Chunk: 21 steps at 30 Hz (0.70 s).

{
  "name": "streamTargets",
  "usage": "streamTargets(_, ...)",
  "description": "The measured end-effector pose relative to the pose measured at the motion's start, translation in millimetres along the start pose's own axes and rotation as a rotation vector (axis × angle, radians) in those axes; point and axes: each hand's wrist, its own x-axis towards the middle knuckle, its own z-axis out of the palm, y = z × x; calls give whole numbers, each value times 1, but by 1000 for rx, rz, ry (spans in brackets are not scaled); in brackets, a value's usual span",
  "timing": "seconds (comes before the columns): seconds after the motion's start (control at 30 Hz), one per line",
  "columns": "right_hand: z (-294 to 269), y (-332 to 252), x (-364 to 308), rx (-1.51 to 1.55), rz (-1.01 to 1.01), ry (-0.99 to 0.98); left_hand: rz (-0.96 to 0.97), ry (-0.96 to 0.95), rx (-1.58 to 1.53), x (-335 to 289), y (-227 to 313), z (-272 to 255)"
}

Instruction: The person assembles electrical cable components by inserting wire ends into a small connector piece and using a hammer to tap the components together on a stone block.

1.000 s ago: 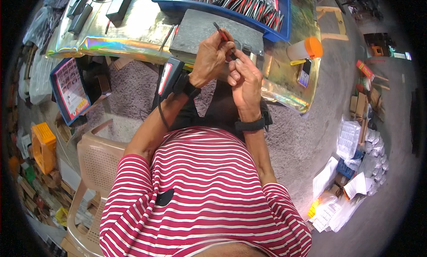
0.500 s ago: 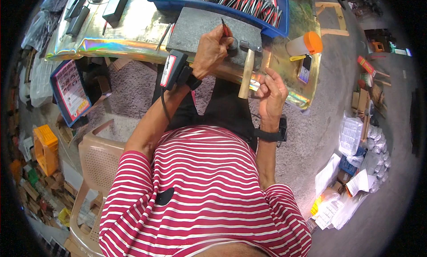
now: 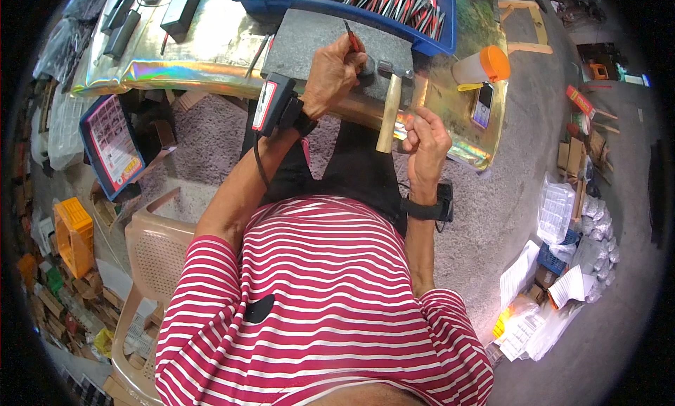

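Note:
My left hand is closed in a pinch on a slim red-and-black piece with a dark pointed tip. It is over the near part of a grey stone block. A hammer lies to its right, its head on the block and its wooden handle jutting toward me past the table edge. Beside the handle's end is my right hand, fingers curled in toward the thumb and apart from the handle. Whether anything small is between those fingers is hidden. A round dark object sits between my left hand and the hammer head.
Behind the block stands a blue bin full of slim red, black and white pieces. An orange-lidded jar and a phone are on the right of the shiny gold-covered table. Dark boxes lie at left; a plastic chair stands below.
My left hand has shifted slightly left with the red-and-black piece, whose tip now leans more to the left. My right hand's fingers have curled a little more.

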Motion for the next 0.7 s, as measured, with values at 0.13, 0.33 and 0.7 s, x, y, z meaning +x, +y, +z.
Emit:
streamTargets(0.13, 0, 5, 1, -185, -29, 4, -17, 0, -8, 1, -1, -1)
streamTargets(0.33, -3, 20, 4, -399, -36, -47, -5, -22, -23, 0, 2, -3)
streamTargets(0.7, -3, 24, 5, -558, -116, -144, 49, 42, -57, 1, -3, 1)
